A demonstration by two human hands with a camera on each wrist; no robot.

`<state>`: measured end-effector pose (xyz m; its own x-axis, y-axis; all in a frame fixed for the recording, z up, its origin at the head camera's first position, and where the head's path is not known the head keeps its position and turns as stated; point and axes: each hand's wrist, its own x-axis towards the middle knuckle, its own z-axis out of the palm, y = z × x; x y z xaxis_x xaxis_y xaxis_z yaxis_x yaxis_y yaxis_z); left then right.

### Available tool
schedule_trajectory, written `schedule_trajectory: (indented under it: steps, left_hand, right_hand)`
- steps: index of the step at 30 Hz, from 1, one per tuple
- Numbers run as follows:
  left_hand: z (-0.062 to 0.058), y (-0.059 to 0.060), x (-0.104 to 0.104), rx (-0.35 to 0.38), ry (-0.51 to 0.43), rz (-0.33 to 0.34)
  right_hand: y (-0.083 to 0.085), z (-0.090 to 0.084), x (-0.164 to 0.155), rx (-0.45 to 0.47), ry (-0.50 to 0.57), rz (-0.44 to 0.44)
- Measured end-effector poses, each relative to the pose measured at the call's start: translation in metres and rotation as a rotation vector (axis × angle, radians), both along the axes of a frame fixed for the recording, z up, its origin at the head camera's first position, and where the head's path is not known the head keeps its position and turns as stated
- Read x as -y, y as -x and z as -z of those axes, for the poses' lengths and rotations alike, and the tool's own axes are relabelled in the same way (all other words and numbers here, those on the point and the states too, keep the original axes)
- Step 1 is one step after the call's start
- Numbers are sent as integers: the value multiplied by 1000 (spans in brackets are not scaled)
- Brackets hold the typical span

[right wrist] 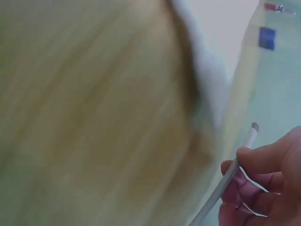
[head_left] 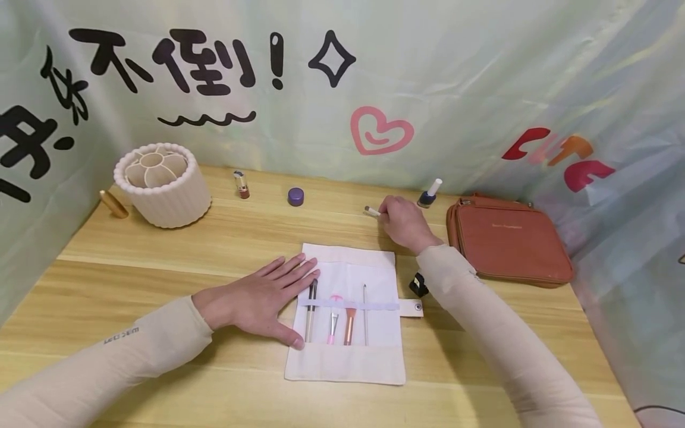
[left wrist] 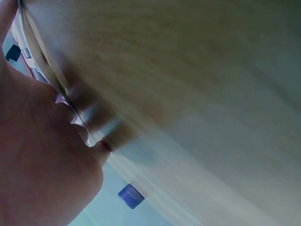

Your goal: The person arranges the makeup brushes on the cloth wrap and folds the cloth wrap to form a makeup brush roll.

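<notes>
a makeup corner, in a home or studio, unclear which: a wood-grain tabletop (head_left: 139, 255) bordered by a pale printed curtain (head_left: 455, 71), holding a lipstick (head_left: 242, 185), nail polish (head_left: 429, 195) and a brush roll (head_left: 345, 365).

Under the left fingers (head_left: 298, 274): one roll (head_left: 345, 365). Just right of these fingers, in the roll: three brushes (head_left: 349, 327) and one thin tool (head_left: 366, 327), four in all. In the right fingers (right wrist: 268, 159): one stick (right wrist: 219, 189). To their right: one bottle (head_left: 428, 197) and one bag (head_left: 514, 244). Nearer the person than they are: one small black thing (head_left: 418, 286). Beyond the left fingers: one pot (head_left: 173, 201), one tube (head_left: 115, 205), one lipstick (head_left: 242, 185), one jar (head_left: 296, 197).
</notes>
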<state>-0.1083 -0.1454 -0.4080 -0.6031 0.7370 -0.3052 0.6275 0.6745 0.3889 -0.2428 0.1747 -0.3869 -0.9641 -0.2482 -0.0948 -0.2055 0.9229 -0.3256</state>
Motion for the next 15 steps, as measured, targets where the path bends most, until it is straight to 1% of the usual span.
schedule_trajectory:
  steps: [4, 7, 12, 15]
  left_hand:
    - [-1, 0, 0, 1, 4, 2]
    - [-1, 0, 0, 4, 8, 0]
    - [-2, 0, -1, 7, 8, -2]
    - [-1, 0, -2, 9, 14, -1]
  right_hand:
    - [-9, -12, 9, -53, 76, -35]
    - [-18, -24, 16, -63, 151, -78]
    - [-30, -41, 19, -10, 292, -138]
    - [-36, -46, 16, 37, 382, -159]
